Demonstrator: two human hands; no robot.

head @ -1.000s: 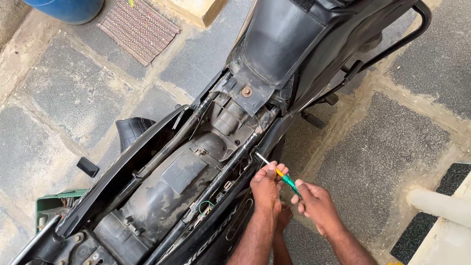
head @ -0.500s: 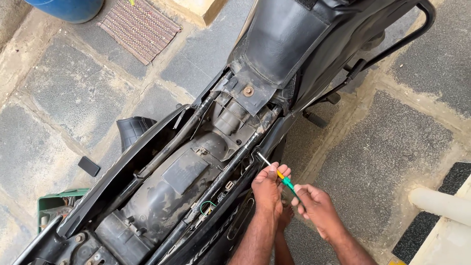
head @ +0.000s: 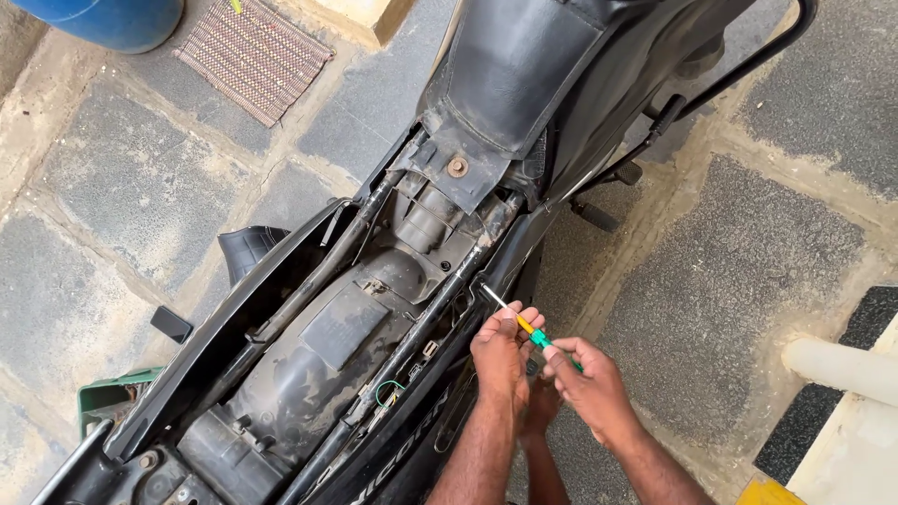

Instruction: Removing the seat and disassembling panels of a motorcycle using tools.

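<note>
From the head view I look down on a black motorcycle (head: 374,355) with its seat off, the frame rails and inner mudguard bare, lying diagonally from the near left to the far right of the scene. Both hands work at the bike's right flank, near the middle of the picture. My left hand (head: 500,360) rests against the side panel, fingers curled, its thumb and fingertips pinching the shaft of a small screwdriver (head: 524,324) with a green and yellow handle. My right hand (head: 591,383) sits just beside it to the right, its grip narrow and closed round the handle end. The metal tip points up and left, reaching the edge of the frame rail; I think it touches a fastener there, but the spot is too small to tell.

On the stone-paved floor (head: 122,187) to the left lies a loose black panel (head: 248,248), with a small dark flat object (head: 171,324) near it and a green crate (head: 108,397) at the near left. Far left I see a woven mat (head: 253,56) and the edge of a blue drum (head: 112,19). A pale pipe (head: 837,365) lies at the right.
</note>
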